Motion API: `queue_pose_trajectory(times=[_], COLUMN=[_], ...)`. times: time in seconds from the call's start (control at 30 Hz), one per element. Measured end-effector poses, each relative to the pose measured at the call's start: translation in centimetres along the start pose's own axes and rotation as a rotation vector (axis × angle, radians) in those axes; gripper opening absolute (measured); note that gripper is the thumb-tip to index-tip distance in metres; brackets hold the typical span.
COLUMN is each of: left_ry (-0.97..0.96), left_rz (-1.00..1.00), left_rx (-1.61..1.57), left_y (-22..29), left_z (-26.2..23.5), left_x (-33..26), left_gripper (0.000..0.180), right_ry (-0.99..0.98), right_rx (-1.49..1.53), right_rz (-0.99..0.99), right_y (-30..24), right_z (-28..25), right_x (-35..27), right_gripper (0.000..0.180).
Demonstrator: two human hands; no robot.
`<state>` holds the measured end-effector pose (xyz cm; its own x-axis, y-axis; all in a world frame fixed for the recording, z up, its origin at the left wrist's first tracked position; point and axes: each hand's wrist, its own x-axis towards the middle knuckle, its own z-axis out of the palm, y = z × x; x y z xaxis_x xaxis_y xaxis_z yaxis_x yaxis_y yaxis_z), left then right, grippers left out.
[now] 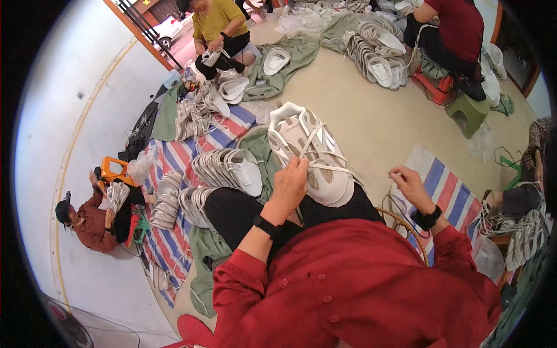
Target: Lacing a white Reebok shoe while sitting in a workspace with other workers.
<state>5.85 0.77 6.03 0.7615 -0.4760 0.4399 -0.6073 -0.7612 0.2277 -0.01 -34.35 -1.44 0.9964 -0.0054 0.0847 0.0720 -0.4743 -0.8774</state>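
Observation:
Across my lap rests a beige-and-white shoe upper (332, 184), its toe toward me and its opening pointing away. Pale shoelaces (315, 142) cross its front, and loose strands lie over its side. My left hand (290, 184) is closed at the left edge of the upper, pinching a shoelace. My right hand (411, 187) is held in the air to the right, apart from the upper. Its fingers are curled together; whatever they hold, if anything, is too fine to make out.
Stacked shoe uppers (229, 169) stand by my left leg on a striped sheet (185, 223). A cane hoop (406, 223) is at my right. Co-workers sit around with more uppers: one in yellow (217, 23), one at left (93, 223), one at upper right (458, 35) near a green stool (469, 113).

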Motion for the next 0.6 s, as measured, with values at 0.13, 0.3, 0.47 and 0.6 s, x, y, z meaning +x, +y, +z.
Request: queue_pose_trajectory(times=[0.13, 0.3, 0.47, 0.6], left_ry=[0.044, 0.096, 0.079, 0.005], left_rz=[-0.059, -0.158, -0.185, -0.292], left_rx=[-0.103, -0.265, -0.482, -0.601], left_y=[0.2, 0.7, 2.3, 2.1], left_z=[-0.1, -0.1, 0.1, -0.4], left_x=[-0.3, -0.6, -1.1, -1.1], left_gripper=[0.013, 0.013, 0.013, 0.013], right_ry=[0.036, 0.086, 0.006, -0.135], right_rx=[-0.125, -0.303, -0.321, -0.235], right_rz=[-0.304, -0.675, -0.67, -0.603], right_y=[-6.9, -11.6, -11.5, -11.0], right_z=[4.4, 8.2, 10.2, 9.3], right_x=[2.6, 6.5, 8.0, 7.9], right_gripper=[0.015, 0.017, 0.015, 0.014])
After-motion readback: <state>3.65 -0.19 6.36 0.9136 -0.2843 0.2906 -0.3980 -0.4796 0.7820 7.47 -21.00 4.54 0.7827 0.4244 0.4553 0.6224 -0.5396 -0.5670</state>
